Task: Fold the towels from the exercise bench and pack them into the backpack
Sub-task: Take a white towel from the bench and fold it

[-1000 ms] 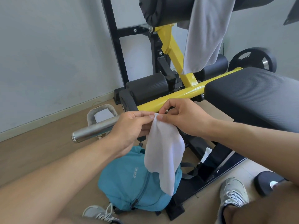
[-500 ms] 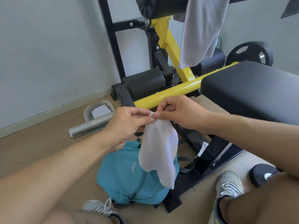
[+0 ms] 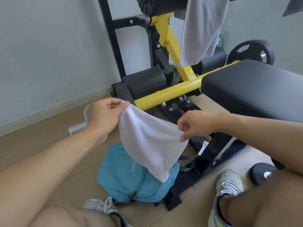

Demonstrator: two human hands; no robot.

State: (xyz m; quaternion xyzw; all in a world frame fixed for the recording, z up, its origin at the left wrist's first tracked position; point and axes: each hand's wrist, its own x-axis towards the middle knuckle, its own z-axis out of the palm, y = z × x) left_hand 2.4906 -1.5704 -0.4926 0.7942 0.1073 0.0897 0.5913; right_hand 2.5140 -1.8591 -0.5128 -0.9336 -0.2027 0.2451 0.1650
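A small white towel (image 3: 150, 143) hangs spread between my two hands, its lower corner drooping onto the teal backpack (image 3: 124, 181). My left hand (image 3: 105, 115) pinches the towel's upper left corner. My right hand (image 3: 193, 124) pinches the upper right corner, lower down. The backpack lies on the floor between my feet, its zip shut as far as I can see. A second, grey-white towel (image 3: 201, 28) is draped over the black roller pad at the top of the exercise bench (image 3: 252, 89).
The bench's yellow bar (image 3: 165, 95) and black base frame (image 3: 205, 163) run right behind the towel. A silver bar end (image 3: 77, 128) juts out at left under my wrist. Weight plates stand at back right (image 3: 252, 53) and lie on the floor (image 3: 262, 174). My shoes flank the backpack.
My hands were pinched together on the bunched towel; now they have drawn apart, left up and left, right to the right, stretching the towel open between them.
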